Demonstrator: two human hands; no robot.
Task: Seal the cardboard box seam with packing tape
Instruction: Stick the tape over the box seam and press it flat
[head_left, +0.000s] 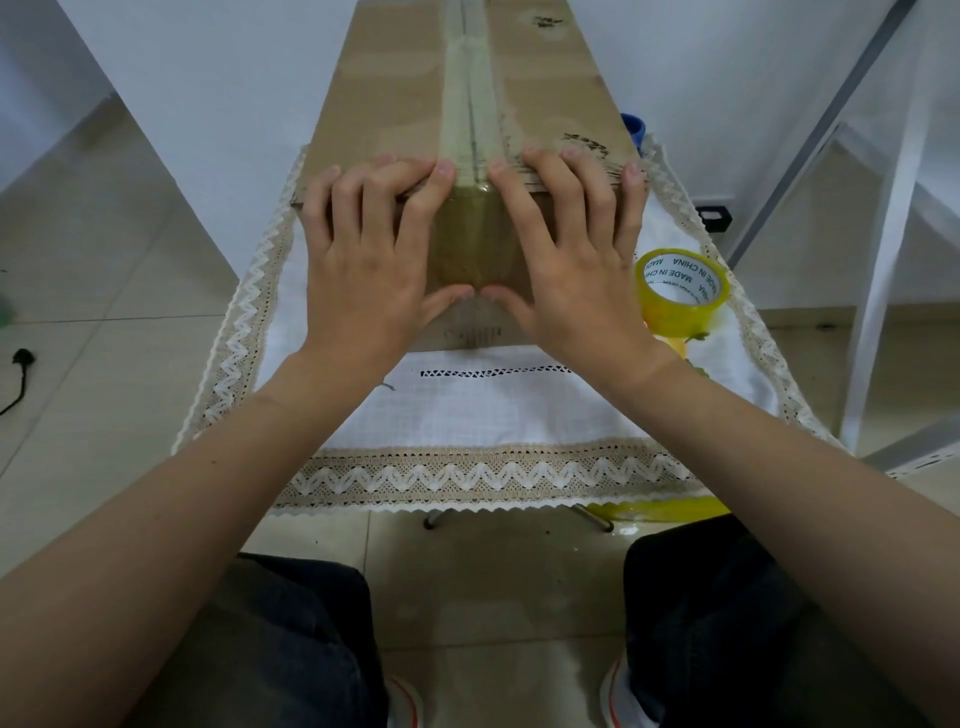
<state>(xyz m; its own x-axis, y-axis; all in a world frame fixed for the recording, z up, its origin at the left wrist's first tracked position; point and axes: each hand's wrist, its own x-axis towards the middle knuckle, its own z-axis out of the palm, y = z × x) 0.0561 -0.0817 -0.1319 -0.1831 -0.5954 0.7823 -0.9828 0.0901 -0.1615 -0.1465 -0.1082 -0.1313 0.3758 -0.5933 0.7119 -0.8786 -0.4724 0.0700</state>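
Observation:
A long brown cardboard box lies on the small table, its near end facing me. A strip of clear tape runs along the top seam and folds down over the near end face. My left hand lies flat on the left of that end face, fingers hooked over the top edge. My right hand mirrors it on the right. Both thumbs meet at the tape's lower end, pressing on it. A yellow roll of packing tape stands on the cloth, just right of my right hand.
A white cloth with a lace zigzag border covers the table. A blue object peeks out behind the box's right side. A white metal rack stands to the right. A black plug and cable lie on the tiled floor at left.

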